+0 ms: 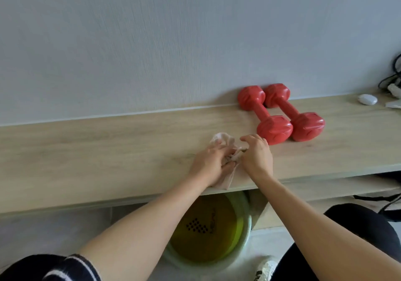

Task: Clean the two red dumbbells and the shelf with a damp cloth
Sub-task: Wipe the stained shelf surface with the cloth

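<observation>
Down below, one green basin [243,233] sits under the shelf [108,150]. Left hand [213,161] and right hand [257,156], fingers curled, both grip one cloth [225,138] bunched between them; two red dumbbells [282,113] lie just beyond the right fingertips.

Two red dumbbells [280,113] side by side on wooden shelf [108,146], crumpled pale cloth [223,139] near them

cloth [223,148] on shelf [108,150] front-centre | two dumbbells [280,113] side by side, right of cloth, against wall [152,42] | basin [208,233] on floor below shelf edge
</observation>
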Motion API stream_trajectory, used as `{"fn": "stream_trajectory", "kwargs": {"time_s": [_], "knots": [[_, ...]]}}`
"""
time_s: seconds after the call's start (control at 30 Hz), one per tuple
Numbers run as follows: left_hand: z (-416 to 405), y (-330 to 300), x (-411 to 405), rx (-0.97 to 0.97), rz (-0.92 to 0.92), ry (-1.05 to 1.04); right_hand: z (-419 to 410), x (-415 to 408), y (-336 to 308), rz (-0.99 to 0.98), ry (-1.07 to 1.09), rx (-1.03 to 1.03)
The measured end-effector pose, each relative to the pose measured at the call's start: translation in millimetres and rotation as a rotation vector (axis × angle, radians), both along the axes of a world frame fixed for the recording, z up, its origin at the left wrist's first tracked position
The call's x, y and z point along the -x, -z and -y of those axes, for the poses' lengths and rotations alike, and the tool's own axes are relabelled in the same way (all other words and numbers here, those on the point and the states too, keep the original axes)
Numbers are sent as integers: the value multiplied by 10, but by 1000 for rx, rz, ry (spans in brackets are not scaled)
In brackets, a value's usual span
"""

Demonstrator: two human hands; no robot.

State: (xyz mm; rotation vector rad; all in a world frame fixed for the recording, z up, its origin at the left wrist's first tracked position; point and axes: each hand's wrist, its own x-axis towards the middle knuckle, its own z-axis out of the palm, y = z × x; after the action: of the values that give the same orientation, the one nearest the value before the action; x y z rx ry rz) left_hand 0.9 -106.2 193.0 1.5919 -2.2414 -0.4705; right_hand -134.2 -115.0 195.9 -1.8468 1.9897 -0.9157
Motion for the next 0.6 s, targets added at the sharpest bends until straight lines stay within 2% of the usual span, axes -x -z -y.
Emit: {"fn": "stream_trajectory", "kwargs": {"time_s": [0.27, 0.5, 0.6], "knots": [[-428, -28, 489, 17, -57, 209, -590, 510, 104, 30, 135, -9], [-900, 224, 358, 119, -167, 249, -1041, 463, 240, -31, 63, 111], [-1066, 388, 228, 155, -160, 266, -1212, 381, 432, -45, 42, 90]]}}
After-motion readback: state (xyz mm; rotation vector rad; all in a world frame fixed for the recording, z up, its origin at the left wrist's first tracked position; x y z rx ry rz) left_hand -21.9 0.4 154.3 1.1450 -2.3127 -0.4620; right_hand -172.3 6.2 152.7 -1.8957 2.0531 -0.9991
